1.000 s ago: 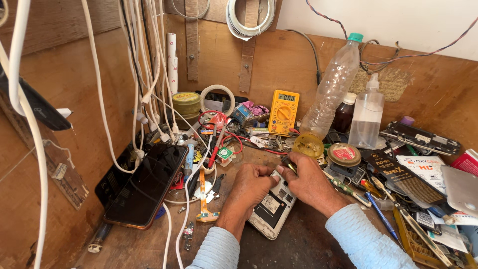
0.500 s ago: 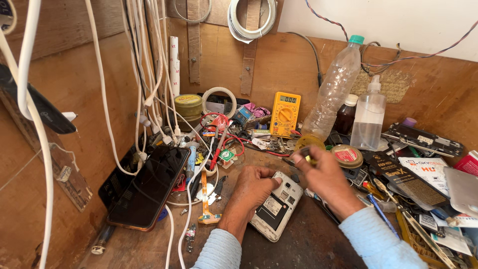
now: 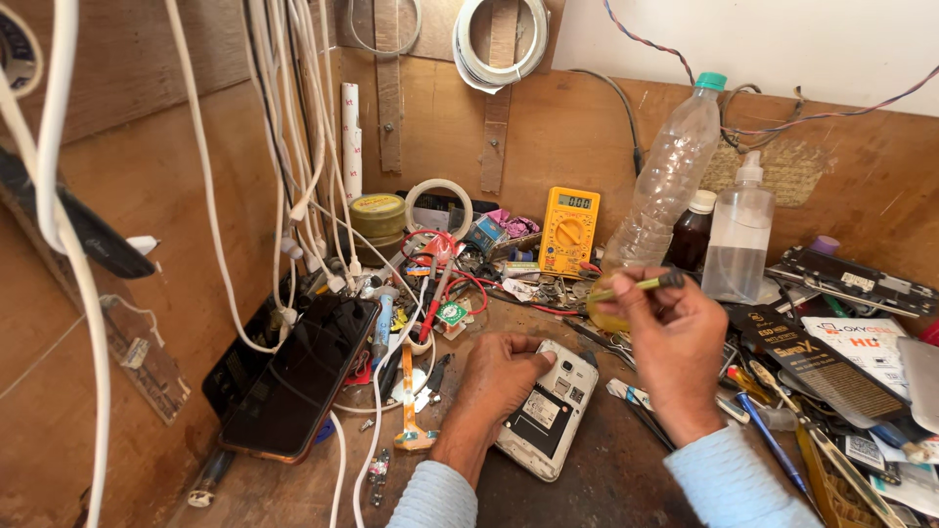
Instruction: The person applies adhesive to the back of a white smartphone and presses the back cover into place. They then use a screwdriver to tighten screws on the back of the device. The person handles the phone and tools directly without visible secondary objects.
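While the left hand point(image 3: 499, 376) presses flat on an opened white phone point(image 3: 548, 409) lying on the bench point(image 3: 606, 479), the right hand point(image 3: 675, 347) is raised above it, fingers clamped on a thin yellow-green tool point(image 3: 636, 286) near the yellow multimeter point(image 3: 569, 230).

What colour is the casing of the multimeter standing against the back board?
Yellow, with a dark dial; the multimeter shows best in the head view, the only one.

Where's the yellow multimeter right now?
In the head view, the yellow multimeter leans against the back wall, centre, between the tape roll and the clear plastic bottle.
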{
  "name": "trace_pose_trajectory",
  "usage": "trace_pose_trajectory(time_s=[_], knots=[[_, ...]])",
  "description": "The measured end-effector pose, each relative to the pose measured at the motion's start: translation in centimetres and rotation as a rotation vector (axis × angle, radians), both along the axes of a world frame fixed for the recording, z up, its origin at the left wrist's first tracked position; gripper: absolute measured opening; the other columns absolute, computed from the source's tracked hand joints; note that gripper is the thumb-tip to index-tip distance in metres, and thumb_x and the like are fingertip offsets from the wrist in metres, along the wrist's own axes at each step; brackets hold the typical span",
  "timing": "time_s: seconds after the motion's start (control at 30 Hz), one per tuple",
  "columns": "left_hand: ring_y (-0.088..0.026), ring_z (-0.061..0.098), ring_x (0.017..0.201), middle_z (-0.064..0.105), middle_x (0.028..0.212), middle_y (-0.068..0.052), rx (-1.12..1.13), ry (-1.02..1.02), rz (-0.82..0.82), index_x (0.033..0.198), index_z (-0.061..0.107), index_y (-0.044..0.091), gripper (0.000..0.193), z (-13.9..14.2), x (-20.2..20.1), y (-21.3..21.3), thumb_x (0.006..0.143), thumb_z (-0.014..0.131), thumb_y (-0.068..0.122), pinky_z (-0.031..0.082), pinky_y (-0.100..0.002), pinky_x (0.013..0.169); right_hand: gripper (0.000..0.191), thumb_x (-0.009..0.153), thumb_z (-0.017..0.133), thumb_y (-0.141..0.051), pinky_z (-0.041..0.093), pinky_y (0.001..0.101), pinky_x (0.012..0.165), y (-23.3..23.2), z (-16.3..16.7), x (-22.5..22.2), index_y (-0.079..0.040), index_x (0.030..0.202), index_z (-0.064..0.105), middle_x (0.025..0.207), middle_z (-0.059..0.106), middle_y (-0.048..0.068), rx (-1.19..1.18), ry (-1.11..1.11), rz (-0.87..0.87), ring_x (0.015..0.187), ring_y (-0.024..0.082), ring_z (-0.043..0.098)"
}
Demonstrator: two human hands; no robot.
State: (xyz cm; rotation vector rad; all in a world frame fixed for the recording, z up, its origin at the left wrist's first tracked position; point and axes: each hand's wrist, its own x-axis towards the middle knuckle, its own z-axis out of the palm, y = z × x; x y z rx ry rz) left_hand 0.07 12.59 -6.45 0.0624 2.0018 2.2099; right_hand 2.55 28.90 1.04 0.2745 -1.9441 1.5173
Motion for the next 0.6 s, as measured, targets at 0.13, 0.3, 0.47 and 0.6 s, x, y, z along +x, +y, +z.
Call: trace_pose_trajectory(time_s=[0.13,0.3,0.47,0.6], knots=[[-0.019,0.075,0.072,0.079,0.09,-0.019,0.04,-0.081,0.045,0.113,0.071,-0.011,0.035,0.0,-0.2,0.3,0.082,0.076,0.005,0.06,-0.032,0.061,0.029,0.095,0.065,0.001,0.063,0.0375,0.079,-0.4,-1.8,-0.5,0.007,0.121,0.054,0.102,0.074,0.018,-0.16,0.03,0.043,0.095,0.024,0.076],[-0.02,0.075,0.069,0.079,0.088,-0.019,0.092,-0.073,0.015,0.113,0.072,-0.012,0.035,0.1,-0.2,0.7,0.082,0.074,0.003,0.06,-0.032,0.06,0.063,0.094,0.062,0.009,0.065,0.0383,0.079,0.0,-2.8,-0.8,0.001,0.148,0.029,0.106,0.071,0.021,-0.142,0.058,0.05,0.094,0.027,0.076],[-0.018,0.075,0.07,0.08,0.089,-0.017,0.02,-0.033,0.032,0.113,0.073,-0.01,0.035,0.1,-0.3,0.7,0.081,0.075,0.005,0.06,-0.03,0.061,0.088,0.089,0.062,0.012,0.066,0.0371,0.077,-0.4,-2.7,-0.5,-0.011,0.158,0.011,0.104,0.071,0.02,-0.114,0.019,0.083,0.088,0.027,0.076],[-0.019,0.075,0.071,0.08,0.09,-0.018,0.049,-0.041,0.023,0.113,0.073,-0.011,0.035,-0.1,-0.3,0.7,0.081,0.075,0.004,0.06,-0.031,0.061,0.079,0.091,0.061,0.011,0.068,0.0369,0.076,-0.7,-2.5,0.0,-0.009,0.154,0.018,0.105,0.068,0.019,-0.106,0.037,0.122,0.089,0.024,0.074]])
